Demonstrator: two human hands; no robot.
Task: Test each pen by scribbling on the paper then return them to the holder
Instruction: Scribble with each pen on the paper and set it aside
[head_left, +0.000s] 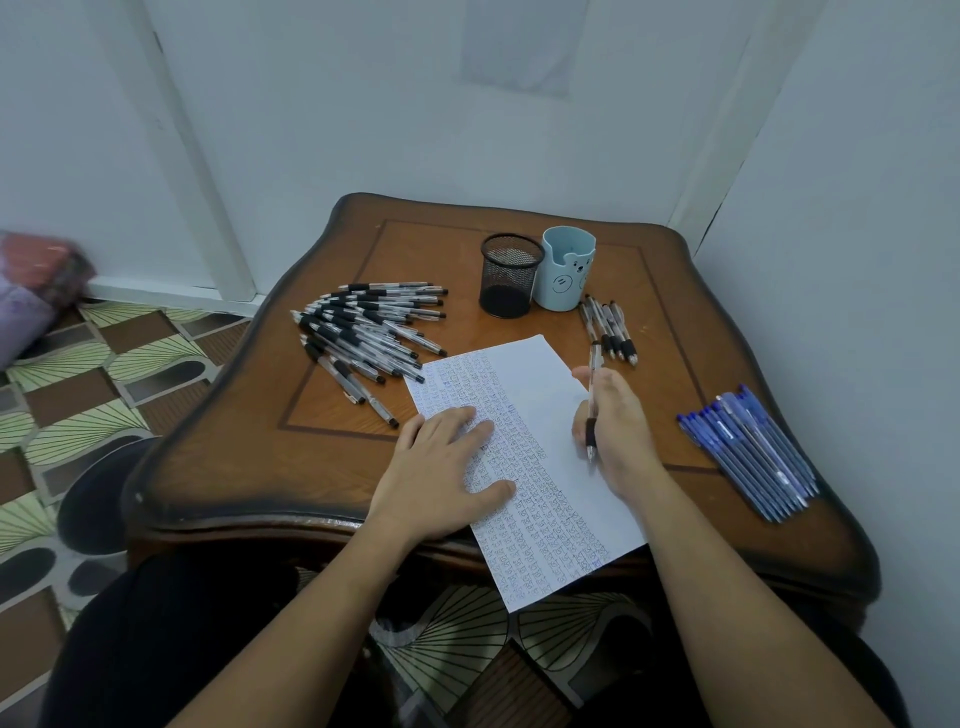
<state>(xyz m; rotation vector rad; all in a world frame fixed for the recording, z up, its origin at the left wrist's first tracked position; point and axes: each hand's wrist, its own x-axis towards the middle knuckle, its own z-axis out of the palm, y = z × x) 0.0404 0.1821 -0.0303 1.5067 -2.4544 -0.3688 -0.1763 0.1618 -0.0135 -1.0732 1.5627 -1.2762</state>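
A white sheet of paper (524, 395), covered in rows of small scribbles on its left and lower part, lies slantwise on the wooden table (322, 467) and overhangs the front edge. My left hand (441, 467) lies flat on the paper's left side. My right hand (615, 431) grips a clear pen with a black grip (592, 410), tip down on the paper's right side. A black mesh holder (510, 274) and a light blue bear-face holder (566, 267) stand at the back; no pens show in either.
A large pile of clear black-grip pens (363, 338) lies at the table's left. A few more black-grip pens (610, 327) lie beside the blue holder. Several blue pens (753, 452) lie at the right edge. Walls close in behind and to the right. Patterned floor lies left.
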